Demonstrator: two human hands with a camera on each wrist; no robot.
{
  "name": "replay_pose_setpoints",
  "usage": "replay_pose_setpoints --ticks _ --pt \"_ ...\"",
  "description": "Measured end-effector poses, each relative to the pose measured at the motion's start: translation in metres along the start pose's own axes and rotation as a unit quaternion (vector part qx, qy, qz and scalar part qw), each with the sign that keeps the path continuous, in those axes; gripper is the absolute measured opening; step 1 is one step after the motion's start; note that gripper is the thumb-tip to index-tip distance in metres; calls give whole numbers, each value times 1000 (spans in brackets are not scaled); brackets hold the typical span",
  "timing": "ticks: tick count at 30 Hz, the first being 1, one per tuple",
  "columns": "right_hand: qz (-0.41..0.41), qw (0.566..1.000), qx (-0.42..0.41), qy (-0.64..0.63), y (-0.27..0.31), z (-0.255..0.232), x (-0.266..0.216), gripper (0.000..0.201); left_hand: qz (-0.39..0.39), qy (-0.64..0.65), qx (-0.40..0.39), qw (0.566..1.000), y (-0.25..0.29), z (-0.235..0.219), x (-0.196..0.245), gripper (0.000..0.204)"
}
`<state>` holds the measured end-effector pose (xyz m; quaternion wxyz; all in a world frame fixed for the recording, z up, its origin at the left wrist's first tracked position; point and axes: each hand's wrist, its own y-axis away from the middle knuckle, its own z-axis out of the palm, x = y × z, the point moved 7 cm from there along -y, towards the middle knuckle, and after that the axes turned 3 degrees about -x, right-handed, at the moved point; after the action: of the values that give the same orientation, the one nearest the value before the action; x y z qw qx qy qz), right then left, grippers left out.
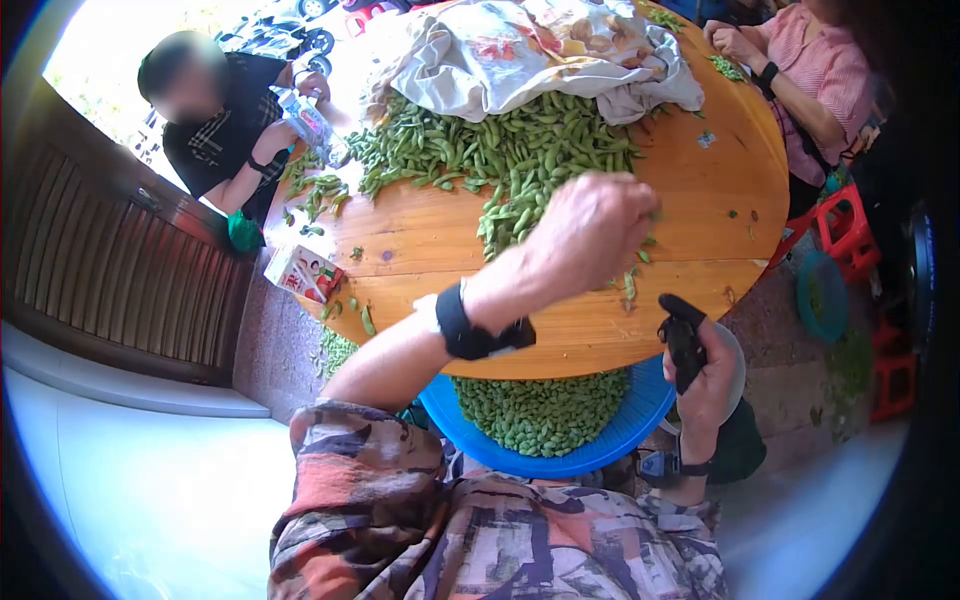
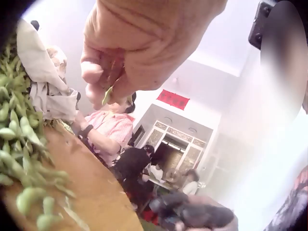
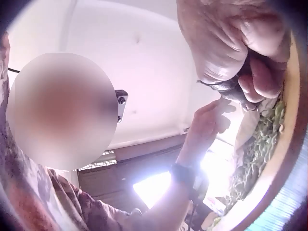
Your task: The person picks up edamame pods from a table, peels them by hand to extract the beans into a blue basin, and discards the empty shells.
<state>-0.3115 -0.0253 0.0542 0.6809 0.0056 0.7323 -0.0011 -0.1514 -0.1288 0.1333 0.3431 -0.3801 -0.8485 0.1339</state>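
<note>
Over the near part of the wooden table, my left hand is raised with its fingers curled in. The left wrist view shows this hand pinching a small green pod piece at its fingertips. My right hand is off the table's near right edge, with black material about its thumb and fingers. In the right wrist view its fingers are curled beside the black material; whether they grip anything is hidden. A heap of green pods lies beyond my left hand.
A stained cloth covers the heap's far side. Below the table's near edge sits a blue basin of shelled beans. A printed carton stands at the left edge. People sit at left and right; red stools stand at right.
</note>
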Motion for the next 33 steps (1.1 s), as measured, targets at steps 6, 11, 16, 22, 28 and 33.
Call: replay_pose_setpoints --ticks 6,11,16,22,28,33 --pt "-46 998 32 -37 -25 23 -6 41 -57 61 -38 996 61 26 19 31" --pt "-31 999 10 -16 -35 42 -8 34 -119 90 3 989 78 35 8 35" --pt "0 999 13 -40 -40 48 -4 34 -129 246 18 961 84 34 -2 35" --pt "19 995 -49 -86 -49 54 -8 39 -332 580 -56 742 110 57 -42 24" --pt "-58 988 -80 115 -56 59 -17 41 -264 330 -17 906 104 34 -39 9" --pt "-193 951 -28 242 -51 70 -37 38 -239 249 49 937 104 24 -33 16"
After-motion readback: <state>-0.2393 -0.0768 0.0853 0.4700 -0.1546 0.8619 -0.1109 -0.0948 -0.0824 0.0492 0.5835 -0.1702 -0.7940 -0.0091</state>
